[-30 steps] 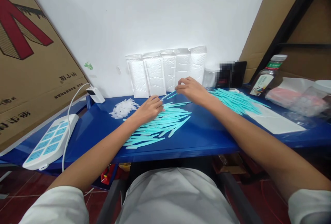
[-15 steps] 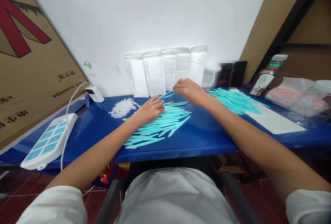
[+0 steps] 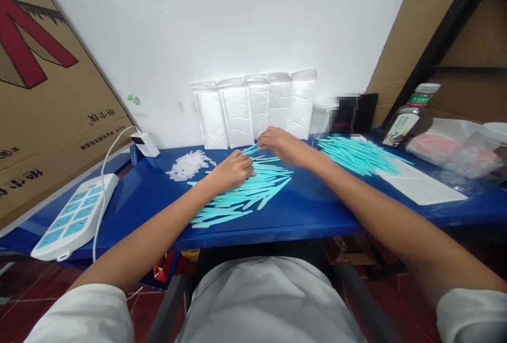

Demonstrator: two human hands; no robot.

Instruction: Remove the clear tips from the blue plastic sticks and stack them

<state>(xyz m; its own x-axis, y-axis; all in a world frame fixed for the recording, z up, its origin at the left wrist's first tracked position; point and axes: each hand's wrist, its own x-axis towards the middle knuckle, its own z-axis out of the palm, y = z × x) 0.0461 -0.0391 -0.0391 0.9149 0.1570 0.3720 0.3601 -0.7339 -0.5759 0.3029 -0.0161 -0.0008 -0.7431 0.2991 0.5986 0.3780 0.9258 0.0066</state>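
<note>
Between my two hands is a thin turquoise stick (image 3: 251,149), its ends covered by my fingers. My left hand (image 3: 233,169) is closed on its left end, over a loose pile of similar turquoise sticks (image 3: 261,182). My right hand (image 3: 279,143) pinches the other end, a little above the far side of that pile. What else the fingers hold is hidden. Left of the pile lies a heap of small whitish translucent pieces (image 3: 188,166). A second pile of turquoise sticks (image 3: 356,155) is to the right, beyond my right forearm.
White padded envelopes (image 3: 255,110) lean on the wall behind the blue table (image 3: 317,211). On the left are a power strip (image 3: 75,219) and a white charger (image 3: 145,144) with a cable. A bottle (image 3: 410,116), plastic bags (image 3: 439,147) and a white sheet (image 3: 430,184) are at right.
My right hand has moved slightly left and down, closer to my left hand, so less of the stick shows between them. My left hand has barely shifted.
</note>
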